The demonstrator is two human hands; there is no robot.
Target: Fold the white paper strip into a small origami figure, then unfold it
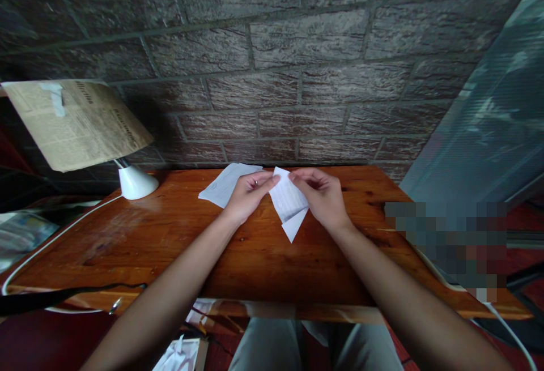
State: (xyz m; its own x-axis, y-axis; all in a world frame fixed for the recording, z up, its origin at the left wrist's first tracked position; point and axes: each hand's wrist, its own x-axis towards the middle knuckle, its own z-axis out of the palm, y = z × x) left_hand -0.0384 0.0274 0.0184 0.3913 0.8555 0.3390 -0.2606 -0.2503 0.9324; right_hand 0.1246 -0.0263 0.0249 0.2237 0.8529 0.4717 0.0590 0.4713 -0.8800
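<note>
Between my two hands is a folded sheet of white paper (289,198), held up over the wooden desk. Its lower end tapers to a point, and faint lines or print show on its face. My left hand (249,192) pinches the upper left edge with thumb and fingers; a ring is on one finger. My right hand (325,195) grips the upper right edge the same way, its thumb lying on the front. Behind my left hand, a small stack of white papers (223,185) lies on the desk, partly covered by that hand.
A lamp with a newsprint shade (80,124) and white base (136,183) stands at the left of the desk (170,246). Its white cord (59,236) runs along the left edge. A brick wall (276,88) rises behind. Below is a box (187,354) with crumpled paper.
</note>
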